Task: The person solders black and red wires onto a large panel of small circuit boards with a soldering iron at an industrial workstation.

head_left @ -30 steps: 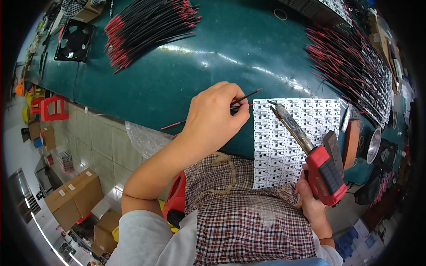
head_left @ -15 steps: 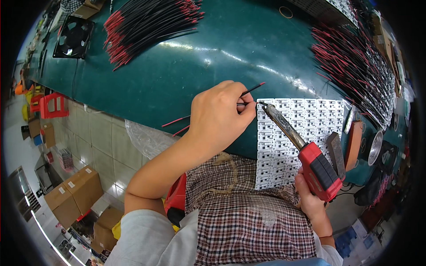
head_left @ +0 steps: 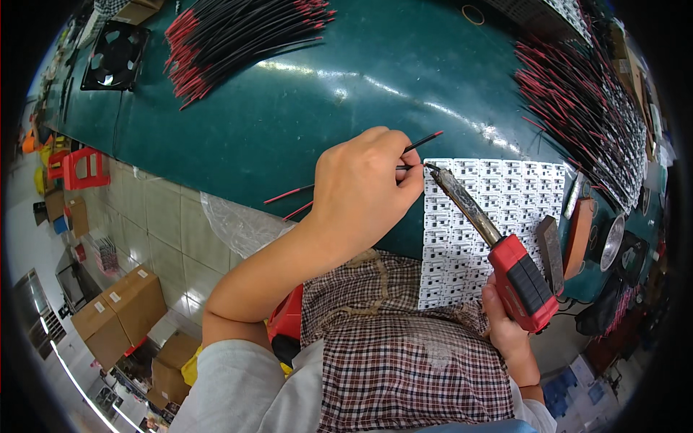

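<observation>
My left hand [head_left: 364,187] is closed, pinching thin black wires [head_left: 424,141] with red ends. One wire end reaches the top left corner of a white circuit board panel [head_left: 455,238], which carries rows of small dark parts. Red tails of the wires stick out behind the hand on its left side. My right hand [head_left: 502,317] is wrapped round the red and black handle of a soldering iron [head_left: 523,281]. The iron's dark tip is beside the wire end at that same corner; whether they touch is too small to tell.
A bundle of black wires with red ends [head_left: 238,43] lies at the far left, near a black fan [head_left: 115,56]. More wires [head_left: 570,108] are heaped at the right. An orange-brown block [head_left: 578,238], a grey bar [head_left: 550,252] and a metal bowl [head_left: 611,242] stand right of the panel.
The panel, my left hand and the iron's tip sit slightly further right in the picture, as the whole table does. Both grips are the same.
</observation>
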### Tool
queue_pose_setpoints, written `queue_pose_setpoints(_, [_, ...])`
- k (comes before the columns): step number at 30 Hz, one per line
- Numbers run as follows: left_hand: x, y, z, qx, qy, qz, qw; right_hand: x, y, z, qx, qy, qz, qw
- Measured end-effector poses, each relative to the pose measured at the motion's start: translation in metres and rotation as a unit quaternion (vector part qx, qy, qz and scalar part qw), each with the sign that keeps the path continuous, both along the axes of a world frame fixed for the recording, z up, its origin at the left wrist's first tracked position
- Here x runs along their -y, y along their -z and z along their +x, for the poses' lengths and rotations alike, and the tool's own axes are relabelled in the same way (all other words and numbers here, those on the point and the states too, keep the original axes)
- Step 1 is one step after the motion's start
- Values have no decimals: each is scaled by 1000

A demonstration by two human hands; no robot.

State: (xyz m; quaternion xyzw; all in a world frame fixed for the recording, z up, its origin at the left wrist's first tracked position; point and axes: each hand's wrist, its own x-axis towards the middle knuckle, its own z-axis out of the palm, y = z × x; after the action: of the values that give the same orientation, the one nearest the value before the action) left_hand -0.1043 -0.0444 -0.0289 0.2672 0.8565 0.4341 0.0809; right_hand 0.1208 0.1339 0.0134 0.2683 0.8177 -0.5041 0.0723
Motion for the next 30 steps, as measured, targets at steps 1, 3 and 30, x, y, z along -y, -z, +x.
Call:
queue_pose_setpoints(1, [0,1,0,1,0,0,1000,0,1,0,-15,-4,5,1000])
queue_pose_setpoints(3, [0,1,0,-11,1,-2,1000,0,3,-2,-36,-19,21,999])
queue_pose_setpoints(30, [1,-1,-21,55,63,-51,995,0,4,-3,-115,-87,106,984])
